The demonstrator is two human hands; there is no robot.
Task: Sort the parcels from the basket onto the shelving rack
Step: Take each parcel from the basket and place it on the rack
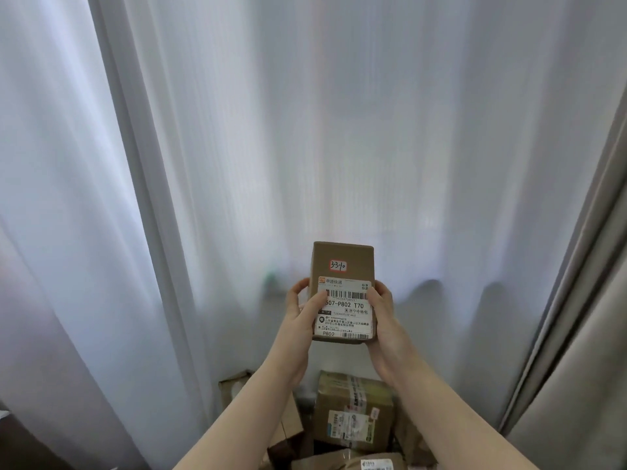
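I hold a small brown cardboard parcel (342, 266) up in front of me, its white shipping label and a handwritten "3-3-10" sticker facing me. My left hand (303, 312) grips its left edge, thumb lying across the label. My right hand (383, 313) grips its right edge, fingers wrapped behind. Below, several more brown parcels lie piled, the largest a taped box (353, 408) with a printed label. The basket itself and the shelving rack are not in view.
White sheer curtains (305, 130) fill the whole background right behind the parcel. A grey heavier curtain (583, 334) hangs at the right edge. Another labelled parcel (356, 463) lies at the bottom edge.
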